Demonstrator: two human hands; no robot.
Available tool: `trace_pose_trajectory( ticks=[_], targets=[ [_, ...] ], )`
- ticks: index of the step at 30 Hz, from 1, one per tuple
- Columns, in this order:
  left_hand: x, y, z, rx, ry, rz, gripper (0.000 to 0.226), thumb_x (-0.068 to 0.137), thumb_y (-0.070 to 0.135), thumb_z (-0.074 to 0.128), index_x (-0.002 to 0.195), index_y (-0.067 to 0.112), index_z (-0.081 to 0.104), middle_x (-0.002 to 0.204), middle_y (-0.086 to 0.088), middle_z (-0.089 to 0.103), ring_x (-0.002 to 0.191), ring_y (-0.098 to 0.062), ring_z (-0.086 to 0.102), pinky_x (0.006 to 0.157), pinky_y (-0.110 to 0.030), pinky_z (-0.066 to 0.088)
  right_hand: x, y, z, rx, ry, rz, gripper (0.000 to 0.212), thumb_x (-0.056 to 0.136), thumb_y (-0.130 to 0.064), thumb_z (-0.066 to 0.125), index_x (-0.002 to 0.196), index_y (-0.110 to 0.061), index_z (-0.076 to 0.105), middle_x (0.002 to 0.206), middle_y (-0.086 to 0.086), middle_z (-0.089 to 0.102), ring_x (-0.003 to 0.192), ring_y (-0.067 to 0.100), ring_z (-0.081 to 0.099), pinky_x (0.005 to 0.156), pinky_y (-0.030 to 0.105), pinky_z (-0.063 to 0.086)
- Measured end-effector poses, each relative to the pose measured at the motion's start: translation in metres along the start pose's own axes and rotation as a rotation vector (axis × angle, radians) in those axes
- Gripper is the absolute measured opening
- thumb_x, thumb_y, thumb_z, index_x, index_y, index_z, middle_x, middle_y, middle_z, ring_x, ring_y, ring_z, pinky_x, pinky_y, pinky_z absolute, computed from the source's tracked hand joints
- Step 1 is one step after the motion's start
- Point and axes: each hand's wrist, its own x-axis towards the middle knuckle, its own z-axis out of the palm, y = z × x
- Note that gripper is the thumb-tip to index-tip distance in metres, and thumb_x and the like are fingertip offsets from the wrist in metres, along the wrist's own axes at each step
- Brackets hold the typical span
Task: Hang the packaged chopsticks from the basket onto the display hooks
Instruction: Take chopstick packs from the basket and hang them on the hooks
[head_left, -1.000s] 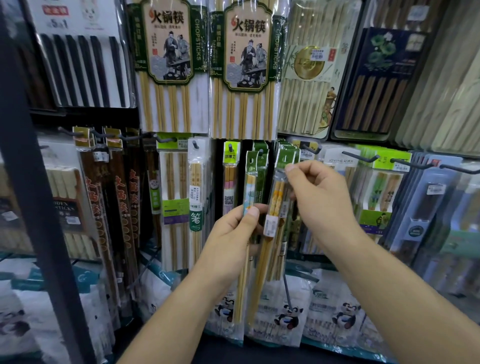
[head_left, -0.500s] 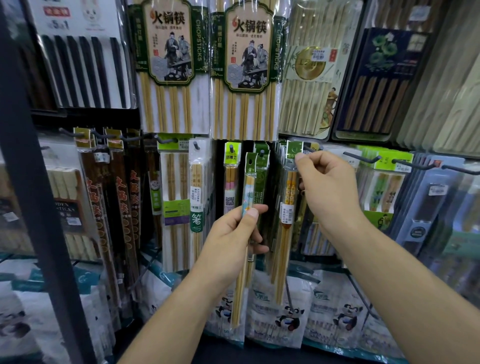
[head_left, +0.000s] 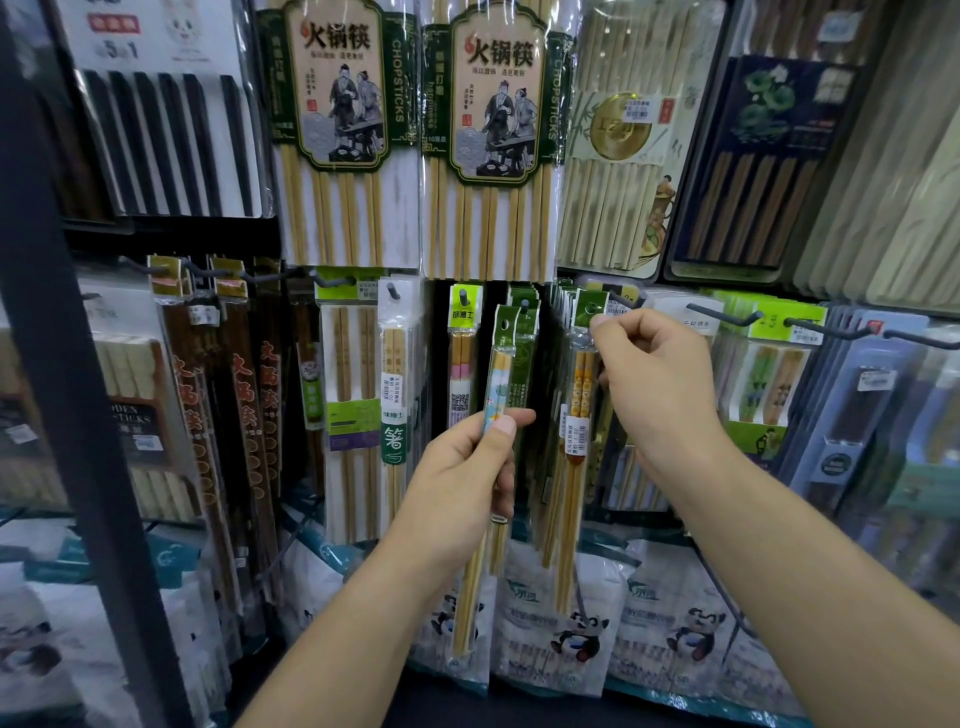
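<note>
So my right hand (head_left: 657, 395) has the yellow cartoon pack (head_left: 577, 415) pinched by its green header card, thumb and forefinger closed tight just under the hang hole. I'm holding it up there on purpose: the hole is the only bit that matters for getting it onto the grey hook (head_left: 626, 300), which pokes out just right of the header and roughly level with it. Grabbing lower would let the top flop around. I can't tell if the hole is over the hook tip yet.

My left hand (head_left: 467, 467) is wrapped around the next pack, the blue-patterned pair (head_left: 497, 395), gripped around the middle so it stands upright, left of the hook and a bit lower. It's basically parked there, ready to go. Packs already hanging crowd the space just left of the hook, so I'd guess the tricky part is threading without snagging them. Basket isn't in view.
</note>
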Motion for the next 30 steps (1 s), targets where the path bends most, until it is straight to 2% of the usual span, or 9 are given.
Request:
trace_pose_trajectory(
  ticks=[7,10,12,16,19,22,26,30],
  targets=[
    [0.001,-0.001,0.0,-0.007,-0.002,-0.001,0.029,0.109,0.033,0.049,0.107,0.04,0.077,0.064,0.008,0.052,0.059,-0.007,0.051,0.056,-0.023,0.048,0.002,0.002,0.001,0.0,0.011,0.022,0.029,0.097,-0.026,0.064,0.079,-0.003,0.063,0.06,-0.002,0.05,0.058,0.01,0.048,0.056,0.01,0.045],
    [0.001,0.001,0.001,-0.075,0.002,-0.027,0.028,0.109,0.03,0.05,0.109,0.033,0.077,0.065,0.011,0.049,0.058,-0.005,0.045,0.049,-0.02,0.039,0.002,0.002,0.001,-0.012,0.005,0.018,0.03,0.097,-0.026,0.064,0.082,0.0,0.064,0.063,0.002,0.052,0.058,0.011,0.047,0.063,0.02,0.045],
    [0.0,0.003,0.001,-0.126,0.014,-0.058,0.028,0.109,0.032,0.048,0.109,0.028,0.076,0.068,0.011,0.051,0.057,-0.004,0.044,0.046,-0.018,0.034,0.001,0.004,0.001,-0.055,0.008,0.007,0.034,0.098,-0.028,0.064,0.077,-0.001,0.062,0.057,-0.004,0.05,0.055,0.009,0.044,0.066,0.023,0.042],
    [-0.001,0.008,0.001,-0.215,0.032,-0.096,0.021,0.11,0.034,0.044,0.102,0.017,0.054,0.073,0.004,0.056,0.053,-0.008,0.043,0.041,-0.02,0.032,-0.003,0.007,-0.003,-0.114,0.006,0.017,0.037,0.098,-0.034,0.065,0.07,-0.011,0.06,0.047,-0.015,0.046,0.048,0.002,0.042,0.063,0.023,0.041],
    [-0.003,0.009,0.002,-0.161,0.026,-0.064,0.018,0.11,0.024,0.046,0.095,0.016,0.051,0.076,-0.001,0.059,0.057,-0.013,0.053,0.045,-0.025,0.043,-0.007,0.008,-0.007,-0.134,0.042,0.027,0.027,0.095,-0.037,0.068,0.078,-0.016,0.064,0.058,-0.014,0.054,0.055,-0.002,0.049,0.063,0.022,0.042],
    [-0.004,0.01,0.006,-0.117,0.012,-0.014,0.018,0.108,0.02,0.053,0.091,0.016,0.058,0.076,-0.004,0.063,0.069,-0.017,0.065,0.06,-0.032,0.058,-0.016,0.004,-0.01,-0.06,0.016,-0.011,0.022,0.097,-0.034,0.067,0.079,-0.022,0.066,0.062,-0.011,0.058,0.057,-0.003,0.051,0.057,0.013,0.043],
    [-0.005,0.011,0.017,-0.081,-0.007,0.033,0.015,0.105,0.017,0.058,0.09,0.017,0.063,0.075,0.007,0.06,0.073,-0.014,0.063,0.064,-0.03,0.061,-0.032,-0.004,-0.009,0.042,-0.185,-0.1,0.024,0.101,-0.023,0.059,0.08,-0.024,0.07,0.072,-0.002,0.065,0.062,-0.001,0.055,0.059,0.012,0.046],
    [-0.006,0.01,0.028,-0.056,0.038,0.062,0.012,0.104,0.015,0.059,0.093,0.01,0.062,0.077,0.002,0.057,0.078,-0.022,0.059,0.062,-0.031,0.062,-0.033,-0.007,-0.011,0.139,-0.227,-0.05,0.031,0.104,-0.018,0.055,0.075,-0.021,0.068,0.065,-0.006,0.061,0.06,0.004,0.052,0.054,0.014,0.042]
  ],
)
